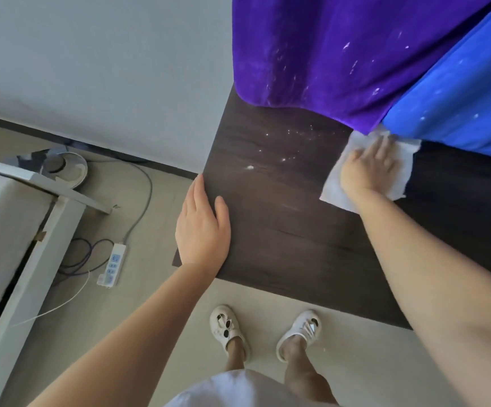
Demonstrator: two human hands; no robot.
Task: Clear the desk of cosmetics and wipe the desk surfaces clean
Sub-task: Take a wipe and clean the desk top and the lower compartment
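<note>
**Nearly There: Wiping a Dusty Bench**

Here, pressing a white wipe [367, 168] flat onto the dark bench [282, 230] with the right hand [369, 165], fingers straight and spread to keep the sheet from bunching. Resting open at the bench's left edge, the left hand [201, 224], palm down, likely bracing the reach. Just left of the wipe, white specks [276, 148] still to be cleared. Draped over the far side, purple cloth [326, 54] and blue cloth [458, 98], also flecked. No cosmetics in view; wiping apparently the remaining step.
</note>
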